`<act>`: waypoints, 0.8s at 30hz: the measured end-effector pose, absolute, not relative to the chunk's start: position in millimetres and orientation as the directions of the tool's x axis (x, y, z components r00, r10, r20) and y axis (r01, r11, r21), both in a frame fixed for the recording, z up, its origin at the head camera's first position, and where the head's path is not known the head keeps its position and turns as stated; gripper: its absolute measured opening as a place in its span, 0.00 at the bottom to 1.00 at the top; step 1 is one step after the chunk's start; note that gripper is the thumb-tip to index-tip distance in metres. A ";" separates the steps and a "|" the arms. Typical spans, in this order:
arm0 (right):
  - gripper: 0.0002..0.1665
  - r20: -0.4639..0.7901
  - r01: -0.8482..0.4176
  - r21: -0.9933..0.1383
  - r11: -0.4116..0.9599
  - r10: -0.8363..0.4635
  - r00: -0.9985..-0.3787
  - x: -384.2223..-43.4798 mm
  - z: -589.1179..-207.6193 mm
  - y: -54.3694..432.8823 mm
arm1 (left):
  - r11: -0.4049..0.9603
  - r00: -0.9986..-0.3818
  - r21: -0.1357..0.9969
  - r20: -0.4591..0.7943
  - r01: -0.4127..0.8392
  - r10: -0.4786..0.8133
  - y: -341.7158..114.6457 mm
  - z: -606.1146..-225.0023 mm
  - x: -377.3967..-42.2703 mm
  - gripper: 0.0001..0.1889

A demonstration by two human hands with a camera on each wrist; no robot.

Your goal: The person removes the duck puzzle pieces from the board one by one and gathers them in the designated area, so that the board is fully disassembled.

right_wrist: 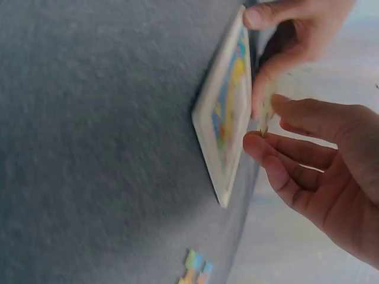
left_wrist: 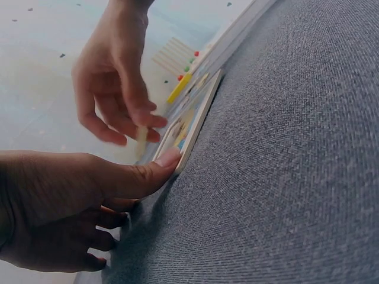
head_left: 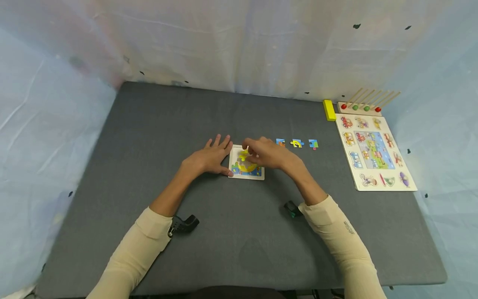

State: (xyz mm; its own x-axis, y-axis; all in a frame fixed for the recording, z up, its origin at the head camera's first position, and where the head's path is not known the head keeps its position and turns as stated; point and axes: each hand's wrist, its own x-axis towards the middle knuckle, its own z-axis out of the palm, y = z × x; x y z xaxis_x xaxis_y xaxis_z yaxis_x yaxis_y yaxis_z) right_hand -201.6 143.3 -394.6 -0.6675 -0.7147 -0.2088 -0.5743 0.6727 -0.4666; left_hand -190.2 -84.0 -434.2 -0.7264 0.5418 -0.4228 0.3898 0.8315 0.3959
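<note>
A small wooden puzzle tray (head_left: 246, 178) lies on the grey table, partly filled with blue, green and yellow pieces. Against its left edge rests my left hand (head_left: 209, 160), fingers spread, with the thumb (left_wrist: 167, 158) touching the tray's near left corner. My right hand (head_left: 271, 154) is over the tray and pinches a jigsaw piece (right_wrist: 266, 115) between thumb and fingertips. In the right wrist view that piece stands on edge, a little above the tray. The right hand hides the tray's upper right part in the head view.
Right of the tray lie three loose jigsaw pieces (head_left: 297, 143) in a row. Farther right are a large wooden picture board (head_left: 349, 158), a yellow block (head_left: 329, 110) and a pegged stand (head_left: 359, 109) with red and green beads. Pale sheeting (head_left: 239, 50) hangs behind the table.
</note>
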 end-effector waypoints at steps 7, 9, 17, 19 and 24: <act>0.14 -0.149 -0.573 -0.456 0.681 -0.694 -0.705 -201.4 -379.7 170.3 | 0.833 -0.719 0.390 -0.433 0.393 0.543 -84.1 -434.3 -191.2 0.59; 0.12 -0.140 -0.568 -0.447 0.691 -0.681 -0.719 -200.7 -375.0 180.3 | 0.831 -0.720 0.391 -0.430 0.396 0.545 -84.3 -434.4 -191.3 0.59; 0.10 -0.118 -0.523 -0.409 0.748 -0.611 -0.783 -198.3 -364.9 226.1 | 0.829 -0.726 0.396 -0.418 0.395 0.546 -83.9 -435.2 -191.3 0.59; 0.09 -0.132 -0.491 -0.386 0.781 -0.574 -0.808 -196.3 -365.5 238.2 | 0.828 -0.726 0.397 -0.417 0.397 0.547 -83.7 -435.0 -190.8 0.59; 0.10 -0.178 -0.420 -0.337 0.843 -0.495 -0.850 -188.5 -371.9 263.8 | 0.827 -0.722 0.392 -0.418 0.404 0.551 -84.6 -434.4 -190.5 0.59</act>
State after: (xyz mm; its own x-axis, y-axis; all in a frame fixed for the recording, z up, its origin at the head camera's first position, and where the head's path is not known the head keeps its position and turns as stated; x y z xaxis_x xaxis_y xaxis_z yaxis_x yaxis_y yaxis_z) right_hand -188.5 263.8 -371.9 -0.8505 -0.4951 -0.1778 -0.4201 0.8426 -0.3371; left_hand -190.5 -84.6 -434.4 -0.7221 0.5512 -0.4180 0.4038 0.8265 0.3922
